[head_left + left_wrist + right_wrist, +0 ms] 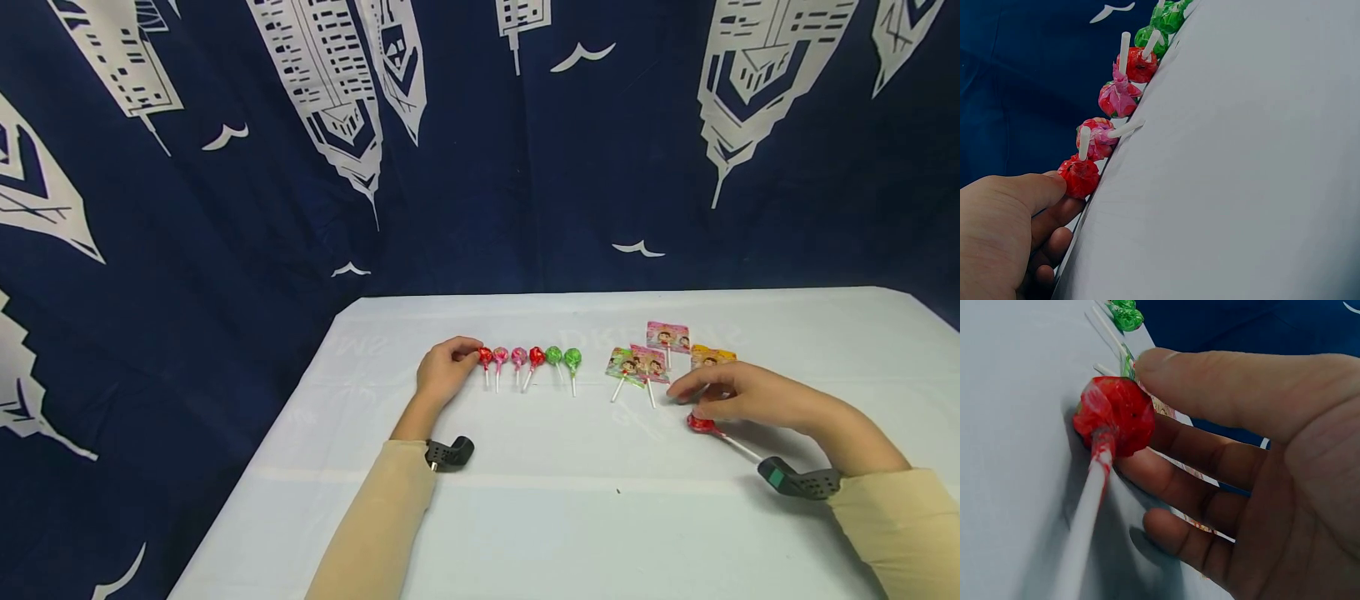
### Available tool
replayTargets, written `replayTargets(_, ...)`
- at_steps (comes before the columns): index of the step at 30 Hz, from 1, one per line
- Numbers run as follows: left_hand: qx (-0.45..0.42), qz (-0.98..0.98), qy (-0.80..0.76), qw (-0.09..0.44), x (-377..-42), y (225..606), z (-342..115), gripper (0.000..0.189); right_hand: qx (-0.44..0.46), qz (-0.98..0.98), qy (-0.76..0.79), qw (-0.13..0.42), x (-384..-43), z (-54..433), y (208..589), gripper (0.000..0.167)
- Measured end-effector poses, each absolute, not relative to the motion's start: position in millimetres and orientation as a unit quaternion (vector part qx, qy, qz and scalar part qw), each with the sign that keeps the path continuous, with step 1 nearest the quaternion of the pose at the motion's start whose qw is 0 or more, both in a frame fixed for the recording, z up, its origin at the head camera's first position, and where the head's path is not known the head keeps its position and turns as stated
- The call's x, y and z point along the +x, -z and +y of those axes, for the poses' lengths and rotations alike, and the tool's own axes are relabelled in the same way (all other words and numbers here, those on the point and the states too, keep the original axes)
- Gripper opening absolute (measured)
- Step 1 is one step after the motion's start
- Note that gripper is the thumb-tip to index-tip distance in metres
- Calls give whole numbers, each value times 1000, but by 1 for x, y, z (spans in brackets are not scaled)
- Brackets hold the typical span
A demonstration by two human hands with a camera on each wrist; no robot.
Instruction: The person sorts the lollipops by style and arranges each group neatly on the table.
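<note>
My left hand (444, 371) pinches a red-wrapped lollipop (1080, 178) between thumb and fingers, at the left end of a row. Beside it in that row stand two pink lollipops (519, 356), another red lollipop (536, 357) and two green lollipops (572, 358), sticks pointing toward me. On the right, my right hand (772, 400) holds a separate red lollipop (1114, 415) by its round head, thumb on one side and fingers on the other. Its white stick (1082, 528) slants back toward the wrist. The hand's shadow falls on the table just beneath.
Flat lollipops in printed wrappers, a green one (622, 364), two pink ones (667, 336) and an orange one (712, 357), lie beyond my right hand. Everything rests on a white-covered table (555, 533). A dark blue patterned curtain (525, 183) hangs behind it.
</note>
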State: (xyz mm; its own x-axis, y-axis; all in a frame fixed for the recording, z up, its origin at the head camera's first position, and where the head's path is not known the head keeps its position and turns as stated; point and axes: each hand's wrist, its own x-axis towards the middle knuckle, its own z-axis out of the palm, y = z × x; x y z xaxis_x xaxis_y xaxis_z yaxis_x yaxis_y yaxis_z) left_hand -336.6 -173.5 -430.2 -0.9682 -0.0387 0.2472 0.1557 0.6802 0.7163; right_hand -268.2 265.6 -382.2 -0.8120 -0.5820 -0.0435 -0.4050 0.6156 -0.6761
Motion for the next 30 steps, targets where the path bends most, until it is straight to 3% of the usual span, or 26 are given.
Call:
replayTargets(15,-33,-909,399,119,-339,432,-175,17,-311,855,370,188,-272,282,391,31)
replayTargets(30,-36,-908,395,133,-338,433,-174,16,-311,844,391,197,-271,284,395,23)
